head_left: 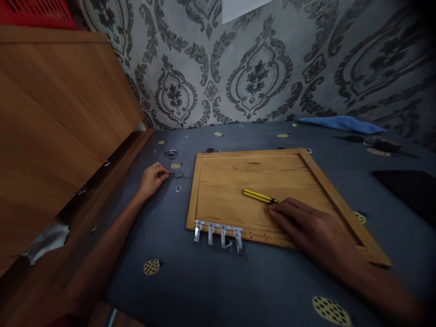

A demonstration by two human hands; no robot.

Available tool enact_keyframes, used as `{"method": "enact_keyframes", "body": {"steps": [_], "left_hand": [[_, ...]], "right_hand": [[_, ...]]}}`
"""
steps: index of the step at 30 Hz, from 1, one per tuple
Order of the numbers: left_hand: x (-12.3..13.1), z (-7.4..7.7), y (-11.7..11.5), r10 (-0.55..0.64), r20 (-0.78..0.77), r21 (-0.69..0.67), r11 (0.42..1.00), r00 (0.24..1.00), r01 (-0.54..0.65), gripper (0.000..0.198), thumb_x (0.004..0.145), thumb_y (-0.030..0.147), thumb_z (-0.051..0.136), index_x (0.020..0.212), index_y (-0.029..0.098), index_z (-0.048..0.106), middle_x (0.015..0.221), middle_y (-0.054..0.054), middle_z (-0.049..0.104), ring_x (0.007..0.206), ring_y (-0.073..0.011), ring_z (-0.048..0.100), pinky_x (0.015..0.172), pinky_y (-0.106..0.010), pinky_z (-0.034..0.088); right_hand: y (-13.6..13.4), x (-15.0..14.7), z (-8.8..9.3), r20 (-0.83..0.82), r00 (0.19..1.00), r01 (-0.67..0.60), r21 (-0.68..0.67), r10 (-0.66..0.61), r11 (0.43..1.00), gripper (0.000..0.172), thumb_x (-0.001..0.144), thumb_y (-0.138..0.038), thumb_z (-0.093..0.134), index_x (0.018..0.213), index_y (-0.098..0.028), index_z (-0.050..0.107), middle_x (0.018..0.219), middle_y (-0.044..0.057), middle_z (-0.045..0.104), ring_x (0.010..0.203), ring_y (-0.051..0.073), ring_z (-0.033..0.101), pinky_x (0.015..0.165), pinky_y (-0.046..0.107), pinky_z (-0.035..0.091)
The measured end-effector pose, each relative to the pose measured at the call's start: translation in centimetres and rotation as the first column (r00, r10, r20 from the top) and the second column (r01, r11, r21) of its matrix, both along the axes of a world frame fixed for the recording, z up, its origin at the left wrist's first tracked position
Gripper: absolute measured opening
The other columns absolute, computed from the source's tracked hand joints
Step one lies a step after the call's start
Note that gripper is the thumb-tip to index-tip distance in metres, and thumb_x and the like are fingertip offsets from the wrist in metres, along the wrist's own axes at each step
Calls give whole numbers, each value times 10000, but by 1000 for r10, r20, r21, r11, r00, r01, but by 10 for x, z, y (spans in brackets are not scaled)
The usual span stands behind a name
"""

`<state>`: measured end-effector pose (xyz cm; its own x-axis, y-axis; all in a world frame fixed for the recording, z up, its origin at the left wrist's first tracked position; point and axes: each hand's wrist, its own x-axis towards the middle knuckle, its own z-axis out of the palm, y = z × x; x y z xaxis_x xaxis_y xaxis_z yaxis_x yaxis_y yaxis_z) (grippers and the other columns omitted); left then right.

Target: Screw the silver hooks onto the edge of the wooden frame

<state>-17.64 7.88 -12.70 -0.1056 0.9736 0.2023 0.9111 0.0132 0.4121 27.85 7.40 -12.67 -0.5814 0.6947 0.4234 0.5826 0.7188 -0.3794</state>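
Note:
My left hand (153,179) is closed in a pinch over the grey cloth, left of the board. A thin metal ring (177,174) sticks out from its fingertips. My right hand (308,222) is above the wooden board (231,177), its fingers closed on the dark end of small pliers (259,195). Their yellow handles point left, away from the fingers. Along the board's near left edge sits a row of several silver metal hooks (218,230). Small holes run along that edge to the right of the hooks.
A small heap of metal pieces (170,153) lies beyond my left hand. To the left stands a wooden cabinet (61,104) with a red basket (37,13) on top. A blue cloth (342,124) and a black flat object (408,190) lie at the right.

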Motion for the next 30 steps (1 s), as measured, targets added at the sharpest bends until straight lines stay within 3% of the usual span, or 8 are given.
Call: {"method": "enact_keyframes", "body": {"steps": [9,17,30], "left_hand": [[7,-11,-14,-81,-119,82,992,990,92,328,973,373,627,1225,163,621,1219,-98,656,1037,-222,668,889,-434,593],[6,-12,-20,-83,-228,115,987,970,111,329,974,373,625,1226,162,619,1217,-97,657,1037,-222,668,892,-436,592],[14,-5,-25,-103,-454,10,993,885,121,299,981,363,615,1220,182,628,1242,-99,651,1054,-218,663,902,-427,591]], "right_hand": [[0,1,0,-20,1000,-17,43,17,999,318,1034,-340,422,941,-219,701,859,51,721,708,188,718,620,293,552],[0,1,-2,2,1000,-21,62,21,998,319,1042,-338,421,952,-205,696,870,56,724,721,185,722,626,292,557],[0,0,0,29,999,-23,137,20,990,291,1043,-301,437,948,-193,689,851,47,713,666,166,706,584,275,533]]}}
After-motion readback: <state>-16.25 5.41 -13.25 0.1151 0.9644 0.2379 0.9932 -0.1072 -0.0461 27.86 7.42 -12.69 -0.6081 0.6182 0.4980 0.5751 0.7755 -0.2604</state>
